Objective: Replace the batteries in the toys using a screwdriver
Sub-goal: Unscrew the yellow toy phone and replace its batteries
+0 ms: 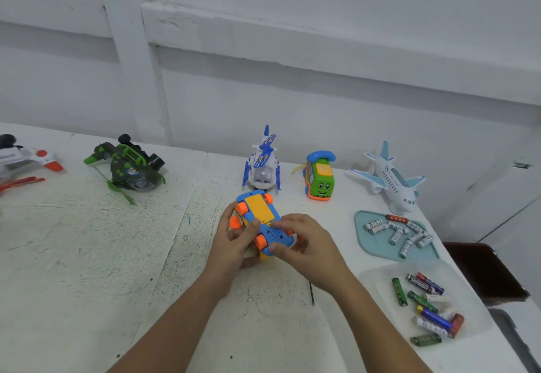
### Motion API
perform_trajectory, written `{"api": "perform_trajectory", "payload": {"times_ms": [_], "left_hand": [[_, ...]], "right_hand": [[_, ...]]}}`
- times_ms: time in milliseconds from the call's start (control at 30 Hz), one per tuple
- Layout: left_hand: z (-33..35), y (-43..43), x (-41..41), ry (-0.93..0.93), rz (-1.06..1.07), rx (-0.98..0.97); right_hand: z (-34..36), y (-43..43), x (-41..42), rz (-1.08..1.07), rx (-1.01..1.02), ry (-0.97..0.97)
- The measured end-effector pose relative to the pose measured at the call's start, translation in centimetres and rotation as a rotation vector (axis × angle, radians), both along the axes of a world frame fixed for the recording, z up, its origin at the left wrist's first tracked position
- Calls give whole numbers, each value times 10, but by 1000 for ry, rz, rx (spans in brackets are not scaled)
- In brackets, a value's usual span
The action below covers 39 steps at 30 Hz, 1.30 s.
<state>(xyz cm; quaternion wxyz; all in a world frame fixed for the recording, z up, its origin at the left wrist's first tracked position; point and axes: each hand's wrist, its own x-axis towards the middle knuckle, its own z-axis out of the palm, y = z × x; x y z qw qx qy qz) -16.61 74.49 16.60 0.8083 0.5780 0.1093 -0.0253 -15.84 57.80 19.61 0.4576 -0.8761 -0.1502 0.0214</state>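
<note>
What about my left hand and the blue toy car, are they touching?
Touching. The head view shows the left hand wrapped around the upturned blue toy car, its thumb lying on the underside.

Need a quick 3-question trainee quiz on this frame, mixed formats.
1. True or false: the left hand and the right hand both grip the blue toy car, which is turned wheels up.
2. The white batteries lie on: A) the teal tray B) a red bowl C) a cardboard box.
3. Fill in: the white and blue toy just beyond the car is a ____.
Key: 1 true; 2 A; 3 helicopter.
</note>
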Motion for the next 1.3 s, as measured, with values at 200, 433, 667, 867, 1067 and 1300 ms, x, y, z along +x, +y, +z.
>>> {"api": "perform_trajectory", "payload": {"times_ms": [200, 433, 667, 867, 1067, 1300], "left_hand": [[8, 7, 2, 10, 58, -106], [19, 10, 8, 27, 58, -214], [35, 13, 9, -40, -2, -134], [37, 15, 5, -205, 26, -72], [33, 18, 4, -264, 113, 81], [32, 51, 18, -261, 80, 208]], "right_hand": [[2, 4, 3, -69, 88, -65], [18, 8, 14, -100, 583, 114], [19, 13, 24, 18, 650, 196], [20, 21, 39, 72, 557, 150], [11, 31, 51, 41, 479, 93], [4, 64, 63, 58, 445, 173]]}}
